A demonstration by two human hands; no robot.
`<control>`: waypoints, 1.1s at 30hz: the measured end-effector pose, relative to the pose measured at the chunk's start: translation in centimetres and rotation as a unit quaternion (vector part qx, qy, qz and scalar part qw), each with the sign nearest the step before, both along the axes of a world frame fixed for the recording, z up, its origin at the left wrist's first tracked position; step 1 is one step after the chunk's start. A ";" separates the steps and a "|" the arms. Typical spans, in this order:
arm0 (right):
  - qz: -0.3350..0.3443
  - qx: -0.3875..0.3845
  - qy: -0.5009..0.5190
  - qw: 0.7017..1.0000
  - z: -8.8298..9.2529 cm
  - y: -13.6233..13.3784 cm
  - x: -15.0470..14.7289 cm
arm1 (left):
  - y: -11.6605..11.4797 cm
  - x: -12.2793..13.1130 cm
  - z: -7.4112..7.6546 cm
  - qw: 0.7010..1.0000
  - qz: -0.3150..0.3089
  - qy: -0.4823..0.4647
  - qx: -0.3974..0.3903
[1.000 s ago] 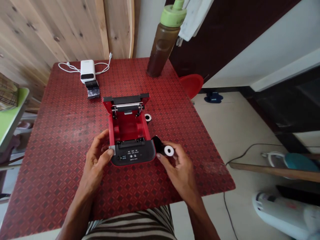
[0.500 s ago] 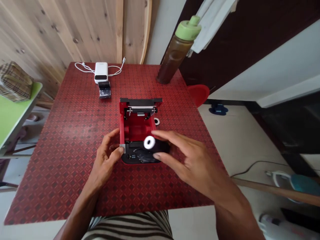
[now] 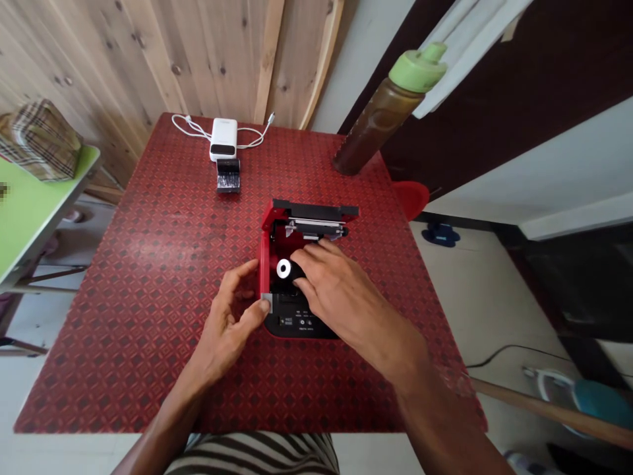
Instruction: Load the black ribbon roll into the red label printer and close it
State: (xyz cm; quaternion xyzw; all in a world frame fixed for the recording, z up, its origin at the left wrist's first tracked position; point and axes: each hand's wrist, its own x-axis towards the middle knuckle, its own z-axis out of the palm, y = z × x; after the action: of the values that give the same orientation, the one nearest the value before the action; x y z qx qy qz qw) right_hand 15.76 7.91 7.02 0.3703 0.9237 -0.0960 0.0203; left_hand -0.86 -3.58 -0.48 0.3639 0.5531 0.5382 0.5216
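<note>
A red and black receipt printer [image 3: 301, 324] stands on the table with its lid [image 3: 316, 211] tilted up at the back. My left hand [image 3: 235, 323] grips its left side, the thumb on the grey front corner and the fingers along the red wall. In my right hand [image 3: 341, 284] is a dark paper roll [image 3: 283, 268] with a white end and a hollow core. That hand is over the printer's open bay and covers most of the roll and the bay's right part. Whether the roll touches the bay floor is hidden.
Behind the printer lie a white power bank [image 3: 224, 135] with a white cable and a small black piece [image 3: 228, 178]. A tall brown bottle [image 3: 378, 125] with a green cap stands at the back right of the red table [image 3: 148, 264].
My right hand has carried the paper roll from above the printer's front panel back into the open bay. My left hand keeps its hold. The whole view has shifted.
</note>
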 end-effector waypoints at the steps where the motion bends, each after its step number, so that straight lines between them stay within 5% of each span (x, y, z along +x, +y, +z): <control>1: 0.005 0.013 -0.017 1.000 -0.1 -0.2 -0.1 | 0.0 0.0 0.0 1.000 0.001 0.000 -0.002; 6: -0.015 0.048 -0.086 0.995 0.6 -1.1 -0.8 | -0.1 0.1 0.1 1.000 0.000 -0.001 -0.011; 15: -0.017 -0.023 -0.144 0.989 1.1 0.4 -2.6 | 0.0 0.0 0.1 1.000 -0.005 -0.001 -0.020; 25: 0.001 -0.007 0.019 1.000 -3.0 1.7 -0.5 | 0.0 0.0 0.2 0.999 -0.001 -0.004 -0.035; 33: 0.078 -0.057 0.161 0.982 -0.1 1.4 3.4 | -0.1 0.0 0.2 0.999 -0.002 0.006 -0.033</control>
State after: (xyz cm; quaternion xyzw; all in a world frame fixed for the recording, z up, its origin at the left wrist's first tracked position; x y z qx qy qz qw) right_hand 19.14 9.27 6.94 0.2746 0.9341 -0.2050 -0.1002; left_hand -0.85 -3.64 -0.30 0.3508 0.5729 0.5163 0.5312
